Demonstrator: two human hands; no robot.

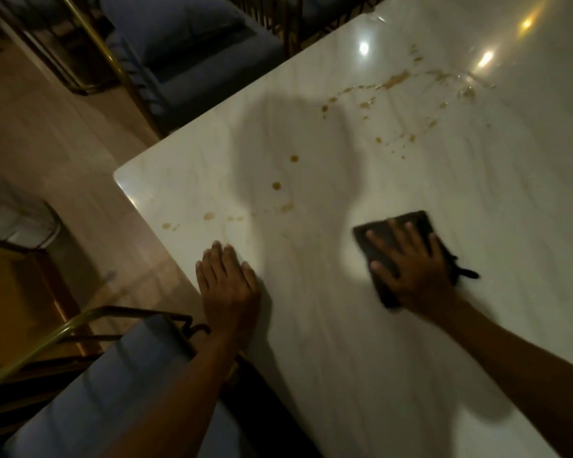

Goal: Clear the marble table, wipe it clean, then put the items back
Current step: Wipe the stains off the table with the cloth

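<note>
The white marble table [411, 325] fills most of the view. Brown spill spots [394, 81] trail across it from the far right toward the near left edge. A dark folded cloth [407, 226] lies flat on the marble. My right hand [414, 269] presses on the cloth with straight, spread fingers. My left hand [229, 289] rests flat on the bare marble close to the table's left edge, fingers straight, holding nothing.
A blue cushioned chair with a brass frame [90, 385] stands tucked at the near left edge, under my left forearm. Another blue chair [186, 51] stands at the far left side. The wooden floor [57, 153] lies to the left.
</note>
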